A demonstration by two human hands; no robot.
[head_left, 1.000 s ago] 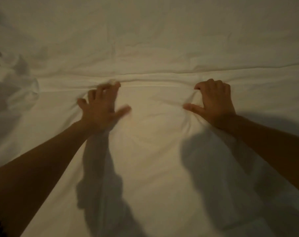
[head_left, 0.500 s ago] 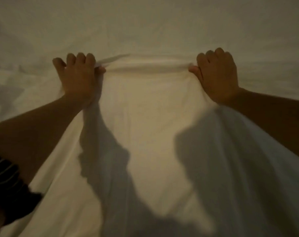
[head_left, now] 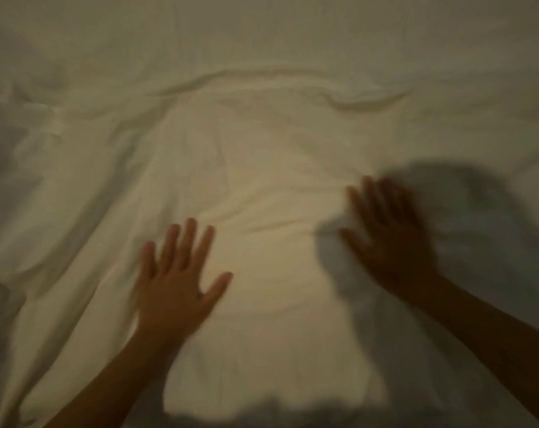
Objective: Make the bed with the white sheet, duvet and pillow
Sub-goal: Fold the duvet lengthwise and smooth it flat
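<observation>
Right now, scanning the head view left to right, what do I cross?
Rumpled folds of the white sheet → left hand, fingers spread → smoother lit stretch of sheet → right hand, blurred, fingers spread → its shadow.

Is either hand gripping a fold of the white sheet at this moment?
No. The left hand and the right hand both have straight, spread fingers over the white sheet, with no cloth pinched.

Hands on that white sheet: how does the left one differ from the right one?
The left hand is warmly lit and fairly sharp; the right hand is darker and more blurred. The left hand sits lower in view, the right hand higher. Both are open, fingers spread, over the white sheet.
</observation>
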